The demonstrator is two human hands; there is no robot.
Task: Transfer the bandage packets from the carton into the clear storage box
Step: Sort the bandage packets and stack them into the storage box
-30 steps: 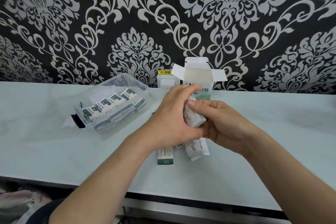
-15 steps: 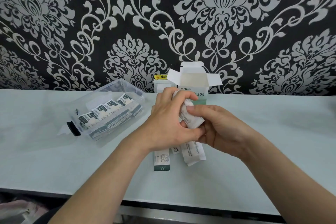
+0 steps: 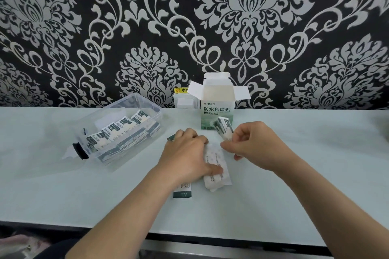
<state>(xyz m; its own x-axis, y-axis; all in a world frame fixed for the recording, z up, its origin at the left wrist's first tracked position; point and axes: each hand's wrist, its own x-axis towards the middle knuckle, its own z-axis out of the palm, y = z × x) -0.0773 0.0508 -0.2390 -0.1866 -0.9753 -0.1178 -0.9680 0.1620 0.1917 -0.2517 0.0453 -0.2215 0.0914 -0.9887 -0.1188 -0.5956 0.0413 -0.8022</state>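
Observation:
The white-and-green carton [image 3: 217, 111] stands open at the back of the table, flaps up. To its left the clear storage box [image 3: 117, 130] lies tilted, with several bandage packets [image 3: 120, 130] inside. My right hand [image 3: 255, 145] holds a small stack of packets [image 3: 224, 130] upright in front of the carton. My left hand [image 3: 185, 157] lies palm-down on a pile of loose packets [image 3: 216, 171] on the table, thumb pressing on the white ones. Another packet [image 3: 182, 192] sticks out beneath my left wrist.
A small white box with a yellow label [image 3: 184, 100] stands behind the carton against the patterned wall. The storage box has a black latch [image 3: 80, 150] at its near-left end. The pale table [image 3: 63, 185] ends in a front edge close to my body.
My hands have separated. The left one dropped from the held stack onto the loose packets on the table; the right one keeps the stack and moved right, uncovering the carton's front.

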